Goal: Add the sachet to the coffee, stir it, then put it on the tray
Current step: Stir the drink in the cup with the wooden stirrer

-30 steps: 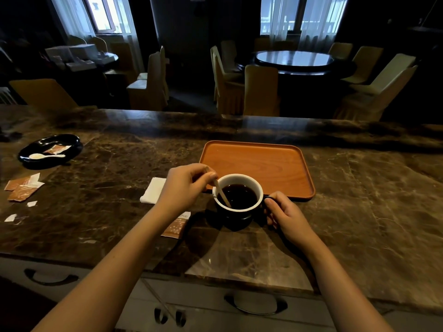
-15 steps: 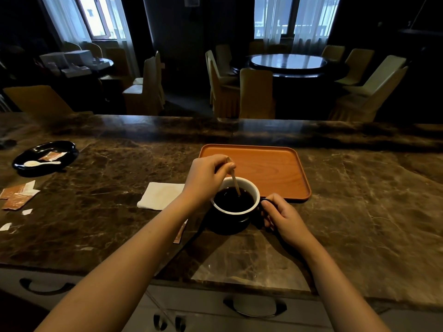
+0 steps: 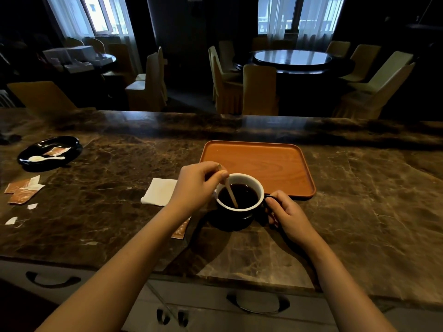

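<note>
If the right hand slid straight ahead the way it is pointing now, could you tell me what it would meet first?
The right hand already touches the cup at its handle; pushed on, probably the tray rim next.

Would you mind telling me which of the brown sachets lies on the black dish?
The sachet beside the white spoon; the other sachets lie on the counter.

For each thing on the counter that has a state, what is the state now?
cup: upright on the counter, holds dark coffee, not on the tray
stir stick: tilted, tip in the coffee
left hand: pinches the stir stick
right hand: closed on the cup handle
tray: bare
napkin: flat
black dish: holds a spoon and a sachet
</note>
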`<move>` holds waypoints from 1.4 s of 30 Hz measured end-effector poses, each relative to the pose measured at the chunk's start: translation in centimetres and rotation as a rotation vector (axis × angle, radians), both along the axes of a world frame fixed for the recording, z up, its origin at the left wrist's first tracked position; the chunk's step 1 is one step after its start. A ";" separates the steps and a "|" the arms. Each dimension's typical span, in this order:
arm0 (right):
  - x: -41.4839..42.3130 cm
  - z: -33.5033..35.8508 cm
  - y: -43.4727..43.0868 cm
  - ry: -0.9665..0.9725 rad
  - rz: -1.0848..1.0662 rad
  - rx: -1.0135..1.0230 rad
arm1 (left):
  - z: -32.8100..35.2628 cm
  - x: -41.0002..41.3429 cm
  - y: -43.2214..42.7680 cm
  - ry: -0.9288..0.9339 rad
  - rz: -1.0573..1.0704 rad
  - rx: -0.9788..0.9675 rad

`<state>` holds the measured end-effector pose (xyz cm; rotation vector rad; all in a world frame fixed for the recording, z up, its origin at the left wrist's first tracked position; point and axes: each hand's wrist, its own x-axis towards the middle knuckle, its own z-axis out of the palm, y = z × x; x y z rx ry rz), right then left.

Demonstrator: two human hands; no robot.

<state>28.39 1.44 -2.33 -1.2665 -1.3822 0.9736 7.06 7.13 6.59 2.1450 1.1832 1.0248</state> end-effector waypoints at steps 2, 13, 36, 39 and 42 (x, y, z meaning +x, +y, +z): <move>0.0 0.0 0.0 0.000 0.002 0.000 | -0.1 0.9 -0.4 -0.050 -0.021 0.002; 0.0 0.1 0.0 0.013 0.005 0.008 | -0.2 2.3 1.3 -0.051 0.051 0.062; 0.1 0.0 0.1 0.018 0.011 0.001 | 1.8 -3.7 1.3 -0.318 0.168 0.013; 0.1 0.0 0.1 0.014 0.010 0.002 | 0.9 -4.3 1.3 -0.255 0.196 0.008; 0.1 0.0 0.1 0.022 0.005 -0.003 | 0.4 -5.1 1.3 -0.178 0.221 0.018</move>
